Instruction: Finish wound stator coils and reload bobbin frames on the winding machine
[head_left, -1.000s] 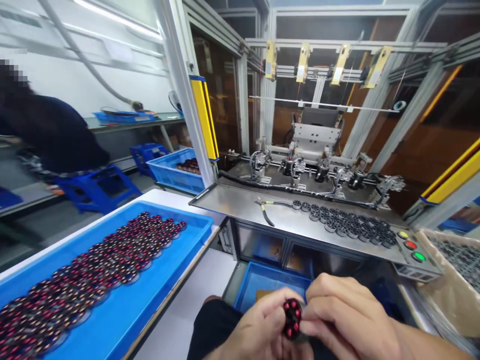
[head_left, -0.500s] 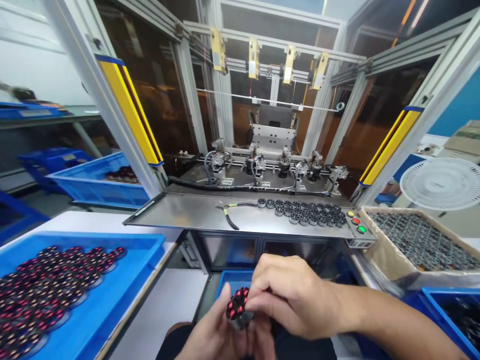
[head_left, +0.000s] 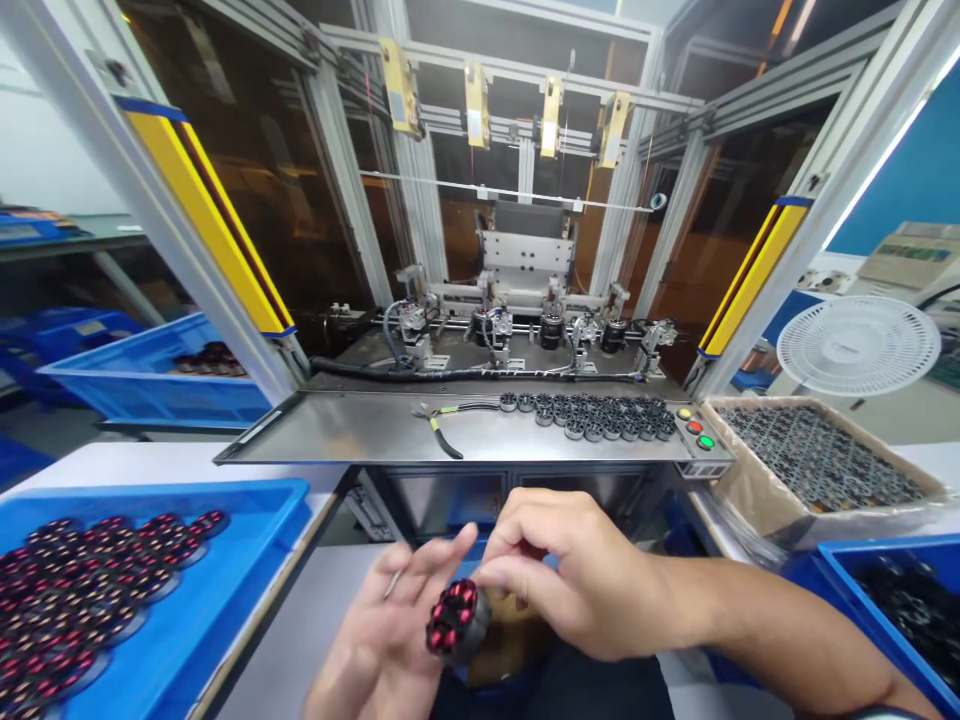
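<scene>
My right hand [head_left: 570,575] pinches a small round wound motor part [head_left: 452,620] with red coils, held low in front of me. Beside it my left hand [head_left: 390,625] is spread, palm toward the part, its fingers stretched out and touching or nearly touching it. Both hands hover below the steel shelf [head_left: 360,432] of the machine. On that shelf lie side cutters [head_left: 437,428] and several dark unwound cores [head_left: 592,415].
A blue tray [head_left: 247,570] of several red wound parts sits at lower left. A cardboard box [head_left: 739,485] of dark cores stands at right, with a blue bin [head_left: 840,590] below it. Coloured buttons [head_left: 696,428] mark the shelf's right end. A white fan [head_left: 859,345] stands far right.
My view has swung right, away from the person at left. My left hand has spread its fingers off the part, which my right hand keeps pinched. The hands rose slightly.
</scene>
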